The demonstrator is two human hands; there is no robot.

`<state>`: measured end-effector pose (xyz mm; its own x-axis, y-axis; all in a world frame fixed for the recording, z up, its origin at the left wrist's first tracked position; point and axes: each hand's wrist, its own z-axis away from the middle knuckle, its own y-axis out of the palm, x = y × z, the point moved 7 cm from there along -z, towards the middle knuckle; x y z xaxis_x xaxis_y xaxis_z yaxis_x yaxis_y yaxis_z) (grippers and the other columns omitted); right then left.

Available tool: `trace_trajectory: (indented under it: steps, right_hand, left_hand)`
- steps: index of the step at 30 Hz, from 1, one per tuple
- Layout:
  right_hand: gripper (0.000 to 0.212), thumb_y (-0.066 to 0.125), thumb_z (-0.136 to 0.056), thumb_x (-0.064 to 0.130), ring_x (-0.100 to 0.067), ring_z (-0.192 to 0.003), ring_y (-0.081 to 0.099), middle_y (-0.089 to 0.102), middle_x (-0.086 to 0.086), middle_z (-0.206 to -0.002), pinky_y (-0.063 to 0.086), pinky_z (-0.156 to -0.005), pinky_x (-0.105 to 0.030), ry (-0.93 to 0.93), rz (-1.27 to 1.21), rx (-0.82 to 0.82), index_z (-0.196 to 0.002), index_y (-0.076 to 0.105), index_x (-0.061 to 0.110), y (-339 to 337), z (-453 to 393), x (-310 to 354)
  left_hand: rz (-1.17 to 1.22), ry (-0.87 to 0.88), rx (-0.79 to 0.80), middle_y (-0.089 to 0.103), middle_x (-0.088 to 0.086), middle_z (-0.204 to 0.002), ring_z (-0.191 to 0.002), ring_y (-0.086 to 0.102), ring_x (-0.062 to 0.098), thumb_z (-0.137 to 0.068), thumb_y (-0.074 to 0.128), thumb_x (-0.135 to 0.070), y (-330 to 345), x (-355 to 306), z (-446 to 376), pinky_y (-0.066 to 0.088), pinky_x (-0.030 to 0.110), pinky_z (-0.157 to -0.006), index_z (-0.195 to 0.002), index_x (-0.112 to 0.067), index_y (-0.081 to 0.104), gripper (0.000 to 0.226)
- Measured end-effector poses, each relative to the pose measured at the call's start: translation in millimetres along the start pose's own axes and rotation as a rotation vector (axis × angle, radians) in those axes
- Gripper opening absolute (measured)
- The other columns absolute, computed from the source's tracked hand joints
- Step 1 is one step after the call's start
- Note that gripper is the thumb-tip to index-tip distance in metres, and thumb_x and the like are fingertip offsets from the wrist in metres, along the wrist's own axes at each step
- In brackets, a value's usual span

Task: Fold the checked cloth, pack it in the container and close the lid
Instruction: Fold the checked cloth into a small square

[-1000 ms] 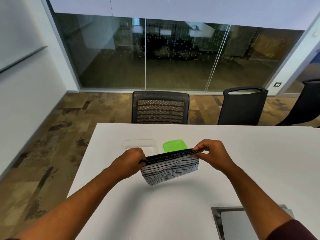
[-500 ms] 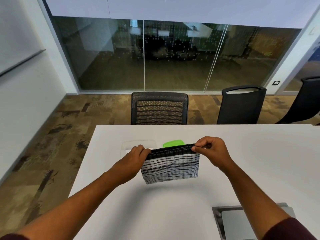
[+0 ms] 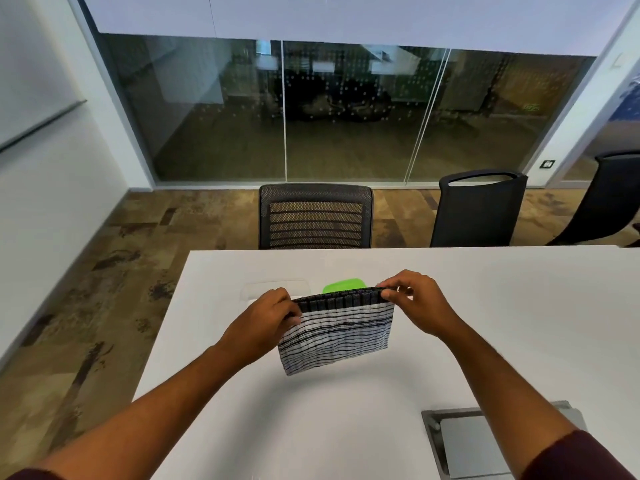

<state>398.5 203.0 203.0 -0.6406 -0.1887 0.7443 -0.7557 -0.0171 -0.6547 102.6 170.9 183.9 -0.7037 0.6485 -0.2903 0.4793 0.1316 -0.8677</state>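
Observation:
The checked cloth, black and white with a dark top band, hangs folded above the white table. My left hand pinches its top left corner and my right hand pinches its top right corner, stretching the top edge straight. Behind the cloth lies the green lid, mostly hidden. Left of the lid sits the clear container, its near side covered by my left hand.
A grey cable hatch is set into the table at the near right. Three black chairs stand along the far edge, one straight ahead and one to its right. The table's left edge drops to patterned floor.
Both hands lifted the cloth slightly and pulled its top edge level and taut. The hanging part now falls straighter and covers more of the green lid.

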Motion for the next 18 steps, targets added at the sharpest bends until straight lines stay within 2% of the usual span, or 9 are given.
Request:
trace_trajectory:
  steps: [3,6,8,10,12,14,16,18]
  right_hand:
    - [0.008,0.068,-0.095,0.022,-0.018,-0.099,0.062,0.069,-0.001,-0.103,0.053,-0.087,-0.031,0.021,0.017,-0.055,-0.097,0.071,0.015,-4,2,-1]
    - [0.005,0.065,-0.097,0.016,-0.011,-0.099,0.066,0.071,0.000,-0.102,0.054,-0.087,-0.025,0.021,-0.070,-0.051,-0.097,0.068,0.012,-5,5,-3]
    - [0.002,0.064,-0.098,0.014,-0.007,-0.091,0.067,0.072,0.003,-0.097,0.054,-0.077,-0.020,0.042,-0.087,-0.065,-0.096,0.064,0.014,-4,6,-2]
    - [0.006,0.060,-0.100,0.014,-0.008,-0.084,0.066,0.070,0.003,-0.091,0.051,-0.069,-0.015,0.038,-0.075,-0.090,-0.094,0.059,0.016,-1,6,0]
    - [0.006,0.055,-0.103,0.015,-0.008,-0.082,0.065,0.068,0.003,-0.091,0.051,-0.066,-0.014,0.025,-0.083,-0.113,-0.097,0.057,0.015,1,6,3]
    - [0.008,0.052,-0.104,0.016,-0.010,-0.082,0.065,0.067,0.003,-0.092,0.052,-0.065,-0.013,0.031,-0.105,-0.119,-0.101,0.058,0.012,3,6,4]
    - [0.010,0.052,-0.104,0.018,-0.015,-0.085,0.067,0.068,0.001,-0.093,0.053,-0.066,-0.016,0.081,-0.145,-0.098,-0.104,0.059,0.011,5,5,4]
    - [0.011,0.056,-0.103,0.021,-0.022,-0.090,0.070,0.071,-0.006,-0.099,0.057,-0.073,-0.027,0.167,-0.272,-0.104,-0.106,0.062,0.012,0,0,5]
  left_hand:
    - [0.010,-0.072,0.039,0.061,0.000,-0.112,-0.100,0.058,0.019,-0.097,0.061,-0.024,-3,10,0,0.054,0.035,-0.087,-0.111,-0.022,0.069,0.016]
    - [0.014,-0.061,0.023,0.057,-0.010,-0.105,-0.094,0.053,0.009,-0.095,0.062,-0.012,-4,13,1,0.051,0.022,-0.076,-0.112,-0.029,0.060,0.025]
    - [0.072,-0.162,0.015,0.051,-0.017,-0.106,-0.096,0.049,0.001,-0.100,0.056,-0.015,-4,15,-1,0.045,0.015,-0.078,-0.119,-0.033,0.052,0.026]
    - [0.080,-0.230,-0.021,0.056,-0.008,-0.110,-0.100,0.050,0.006,-0.103,0.052,-0.018,-5,18,-6,0.044,0.019,-0.085,-0.125,-0.022,0.056,0.023]
    - [0.076,-0.280,-0.003,0.058,-0.002,-0.106,-0.095,0.049,0.011,-0.103,0.052,-0.021,-4,22,-10,0.045,0.024,-0.082,-0.115,-0.017,0.062,0.016]
    - [0.191,-0.346,0.022,0.059,-0.004,-0.100,-0.090,0.054,0.012,-0.104,0.051,-0.024,-7,22,-12,0.046,0.024,-0.077,-0.105,-0.020,0.060,0.010]
    - [0.345,-0.442,0.069,0.063,-0.005,-0.095,-0.085,0.059,0.011,-0.105,0.049,-0.026,-6,25,-11,0.044,0.022,-0.068,-0.104,-0.022,0.056,0.008]
    - [0.458,-0.526,0.085,0.068,0.002,-0.093,-0.083,0.063,0.015,-0.105,0.051,-0.026,-10,28,-16,0.049,0.027,-0.066,-0.105,-0.019,0.058,0.010]
